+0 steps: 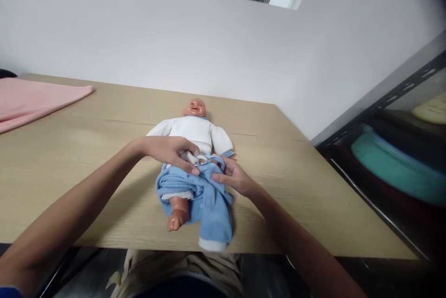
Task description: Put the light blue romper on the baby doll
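A baby doll (pixel 194 108) lies on its back on the wooden table, its head toward the wall. It wears a white long-sleeved top (pixel 190 129) with blue trim. Light blue pants (pixel 209 191) with white cuffs cover its lower body; one bare foot (pixel 177 217) sticks out of the left leg, while the other leg's foot is hidden inside. At the waist, my left hand (pixel 174 152) rests with thumb and fingers apart around the waistband. My right hand (pixel 234 175) pinches the pants' waistband on the other side.
A pink cloth (pixel 31 98) lies on the table (pixel 114 135) at the far left. A white wall (pixel 156 38) rises behind. At right stands a dark metal shelf (pixel 383 98) holding a teal item (pixel 390 163).
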Motion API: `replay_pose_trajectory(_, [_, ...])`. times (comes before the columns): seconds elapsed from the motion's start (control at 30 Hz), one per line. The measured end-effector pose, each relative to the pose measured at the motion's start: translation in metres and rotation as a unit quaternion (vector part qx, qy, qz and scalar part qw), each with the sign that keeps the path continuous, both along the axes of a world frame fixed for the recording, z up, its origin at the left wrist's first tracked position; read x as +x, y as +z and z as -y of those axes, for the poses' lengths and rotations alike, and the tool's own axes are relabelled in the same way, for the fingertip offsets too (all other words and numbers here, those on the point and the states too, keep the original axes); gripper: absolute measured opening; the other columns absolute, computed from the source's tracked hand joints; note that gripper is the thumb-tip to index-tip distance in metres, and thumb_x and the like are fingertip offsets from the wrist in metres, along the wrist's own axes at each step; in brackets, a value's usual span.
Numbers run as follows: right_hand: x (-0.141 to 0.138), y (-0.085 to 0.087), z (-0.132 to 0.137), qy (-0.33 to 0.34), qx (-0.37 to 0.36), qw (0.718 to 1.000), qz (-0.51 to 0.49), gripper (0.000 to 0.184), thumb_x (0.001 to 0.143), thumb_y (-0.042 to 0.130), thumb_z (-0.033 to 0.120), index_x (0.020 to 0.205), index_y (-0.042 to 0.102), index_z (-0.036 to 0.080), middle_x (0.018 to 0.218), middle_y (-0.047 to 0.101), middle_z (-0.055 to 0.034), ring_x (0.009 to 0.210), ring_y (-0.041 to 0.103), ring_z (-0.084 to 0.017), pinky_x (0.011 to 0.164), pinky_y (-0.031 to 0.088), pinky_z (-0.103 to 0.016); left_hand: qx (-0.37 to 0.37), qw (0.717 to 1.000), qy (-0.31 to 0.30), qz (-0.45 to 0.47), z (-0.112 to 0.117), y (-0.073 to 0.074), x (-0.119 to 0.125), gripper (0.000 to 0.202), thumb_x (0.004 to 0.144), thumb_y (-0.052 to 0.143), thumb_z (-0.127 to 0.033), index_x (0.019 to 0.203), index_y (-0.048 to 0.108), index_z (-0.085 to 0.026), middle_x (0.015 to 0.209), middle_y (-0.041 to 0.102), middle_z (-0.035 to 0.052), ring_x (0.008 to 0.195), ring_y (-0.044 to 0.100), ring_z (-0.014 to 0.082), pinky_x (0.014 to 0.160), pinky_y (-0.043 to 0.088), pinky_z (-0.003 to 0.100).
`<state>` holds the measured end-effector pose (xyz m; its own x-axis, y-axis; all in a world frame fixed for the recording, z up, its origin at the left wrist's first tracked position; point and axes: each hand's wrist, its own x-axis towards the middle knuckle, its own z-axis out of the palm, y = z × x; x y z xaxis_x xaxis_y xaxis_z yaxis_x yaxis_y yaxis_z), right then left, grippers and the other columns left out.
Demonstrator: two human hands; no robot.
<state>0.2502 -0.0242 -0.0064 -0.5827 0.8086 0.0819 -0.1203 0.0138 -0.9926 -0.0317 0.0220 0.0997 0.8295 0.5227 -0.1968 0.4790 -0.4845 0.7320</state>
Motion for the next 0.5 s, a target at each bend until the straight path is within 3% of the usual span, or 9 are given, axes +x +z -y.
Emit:
replay_pose_trajectory(0.07, [0.002,0.004,0.0,0.007,0.011,1.0,0.026,0.059,0.086,0.1,0.061,0.12,0.073,0.021,0.102,0.069,0.0002,0.09,0.064,-0.018,0.082,0.054,-0.026,-0.058,0.995,-0.054,0.055,-0.015,-0.005,0.008,0.047,0.09,0.088,-0.057,0.086,0.058,-0.021,0.076,0.046,-0.0054,0.068,0.043,0.0138,0.062,0.034,0.028])
replay_pose_trajectory(0.13, [0.007,0.009,0.0,0.042,0.03,0.996,0.075,0.061,0.089,0.096,0.066,0.121,0.071,0.02,0.103,0.067,-0.0003,0.09,0.062,-0.018,0.081,0.052,-0.027,-0.105,0.984,-0.067,0.129,-0.024,-0.018,0.012,0.051,0.084,0.094,-0.047,0.085,0.05,-0.023,0.078,0.042,-0.0065,0.068,0.042,0.0126,0.062,0.034,0.026])
replay_pose_trajectory(0.23, [0.013,0.017,0.003,0.12,0.052,0.979,0.157,0.063,0.09,0.094,0.068,0.12,0.071,0.018,0.104,0.068,-0.0015,0.092,0.062,-0.02,0.083,0.051,-0.03,-0.184,0.966,-0.055,0.17,-0.028,-0.038,0.015,0.057,0.077,0.102,-0.041,0.098,0.051,-0.024,0.085,0.052,-0.0059,0.072,0.05,0.0132,0.063,0.04,0.023])
replay_pose_trajectory(0.3, [0.015,0.02,0.006,0.145,0.051,0.97,0.189,0.056,0.091,0.093,0.066,0.105,0.07,0.017,0.092,0.063,0.0012,0.082,0.057,-0.017,0.075,0.047,-0.028,-0.218,0.96,-0.051,0.171,-0.027,-0.045,0.015,0.063,0.075,0.104,-0.039,0.111,0.055,-0.025,0.094,0.062,-0.0031,0.079,0.061,0.016,0.069,0.048,0.024])
replay_pose_trajectory(0.4, [0.015,0.018,0.009,0.096,0.043,0.984,0.143,0.055,0.093,0.091,0.068,0.095,0.068,0.018,0.084,0.056,0.0031,0.075,0.05,-0.014,0.069,0.042,-0.026,-0.187,0.972,-0.039,0.135,-0.023,-0.043,0.013,0.073,0.071,0.107,-0.04,0.128,0.064,-0.025,0.112,0.072,0.0027,0.101,0.07,0.0234,0.082,0.056,0.028])
replay_pose_trajectory(0.5, [0.013,0.012,0.009,-0.012,0.032,0.998,0.061,0.057,0.094,0.088,0.073,0.106,0.072,0.02,0.091,0.06,0.0013,0.078,0.053,-0.016,0.07,0.045,-0.026,-0.166,0.983,-0.056,0.064,-0.02,-0.039,0.011,0.057,0.077,0.104,-0.052,0.118,0.077,-0.024,0.11,0.078,0.0019,0.102,0.074,0.0268,0.085,0.058,0.03])
